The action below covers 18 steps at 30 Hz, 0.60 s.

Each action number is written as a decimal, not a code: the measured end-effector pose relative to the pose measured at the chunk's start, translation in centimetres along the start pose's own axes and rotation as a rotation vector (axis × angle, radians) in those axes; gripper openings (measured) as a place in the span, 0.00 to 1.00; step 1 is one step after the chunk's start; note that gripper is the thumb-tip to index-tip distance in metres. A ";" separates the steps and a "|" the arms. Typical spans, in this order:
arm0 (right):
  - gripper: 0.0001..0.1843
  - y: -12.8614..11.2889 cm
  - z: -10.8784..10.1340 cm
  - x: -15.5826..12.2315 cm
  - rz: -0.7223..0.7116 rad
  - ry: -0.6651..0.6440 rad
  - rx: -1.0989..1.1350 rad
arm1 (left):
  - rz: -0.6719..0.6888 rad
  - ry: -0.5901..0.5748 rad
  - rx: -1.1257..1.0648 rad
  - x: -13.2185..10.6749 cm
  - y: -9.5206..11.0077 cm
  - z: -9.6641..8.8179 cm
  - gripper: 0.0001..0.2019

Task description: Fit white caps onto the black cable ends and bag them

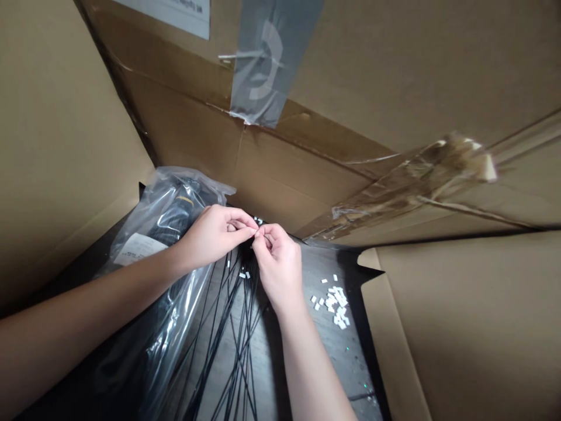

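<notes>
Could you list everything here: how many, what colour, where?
Cardboard: three sides, brown, left, back, right.
Wide tape: one strip, grey, upper back.
Shiny tape: count unclear, brownish, back right.
Paper: one, white, top left.
Bag: one, clear plastic, dark contents, left.
Bag label: one, white, on the bag.
Band: one, yellowish, in bag.
Wires: many, black, lower centre.
Small pieces: many, white, mostly right of centre.
Surface: one, grey, underneath.
Left hand: one, bare, centre.
Right hand: one, bare, centre.

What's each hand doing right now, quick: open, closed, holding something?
Left hand: closed in a pinch; anything held is too small to tell.
Right hand: also pinched closed; anything held cannot be told.
</notes>
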State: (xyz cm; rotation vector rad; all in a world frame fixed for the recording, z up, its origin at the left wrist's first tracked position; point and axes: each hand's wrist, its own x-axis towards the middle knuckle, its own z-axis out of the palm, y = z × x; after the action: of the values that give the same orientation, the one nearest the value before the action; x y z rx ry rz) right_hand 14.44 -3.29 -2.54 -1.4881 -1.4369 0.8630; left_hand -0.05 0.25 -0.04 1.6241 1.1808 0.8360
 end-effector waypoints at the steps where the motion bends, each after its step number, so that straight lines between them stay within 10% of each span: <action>1: 0.09 0.0 0.0 0.0 0.000 0.005 -0.009 | -0.002 0.000 0.000 0.0 0.0 0.0 0.06; 18: 0.08 0.5 -0.6 0.5 0.062 0.031 0.021 | 0.039 0.001 0.099 0.2 -0.5 0.1 0.07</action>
State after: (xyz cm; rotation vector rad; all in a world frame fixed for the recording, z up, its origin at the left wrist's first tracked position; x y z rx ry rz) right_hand 15.17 -2.84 -2.71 -1.5301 -1.3615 0.8866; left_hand -0.03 0.47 -0.51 1.7323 1.2114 0.8144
